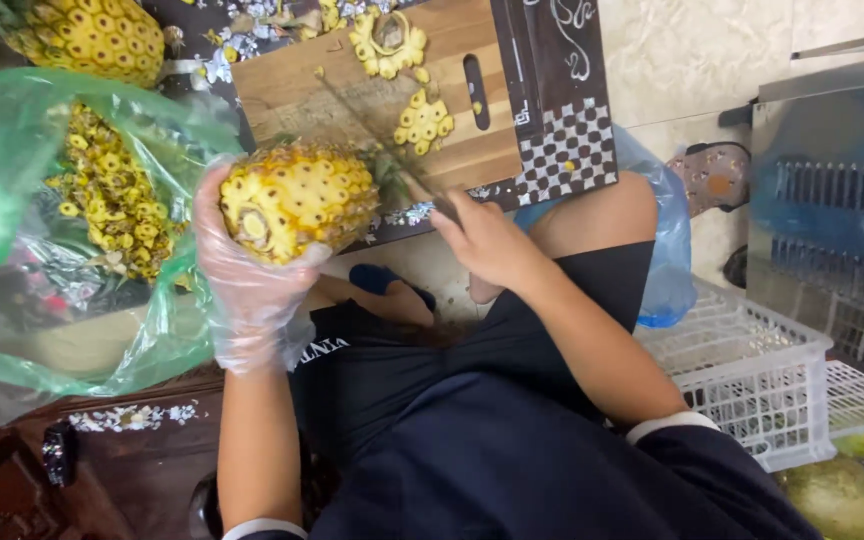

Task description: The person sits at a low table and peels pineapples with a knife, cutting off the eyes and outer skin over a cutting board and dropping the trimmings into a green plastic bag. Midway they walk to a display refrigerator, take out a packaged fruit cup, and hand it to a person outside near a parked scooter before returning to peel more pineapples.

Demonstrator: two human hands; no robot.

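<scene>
Gloved left hand (248, 272) around pineapple (297, 198)

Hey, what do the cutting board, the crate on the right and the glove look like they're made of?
The cutting board looks like wood: brown, matte, with visible grain lines. The crate seems to be moulded plastic: white and slightly glossy, with a regular lattice of holes. The glove on the left hand appears to be thin clear plastic film, wrinkled and see-through.
</scene>
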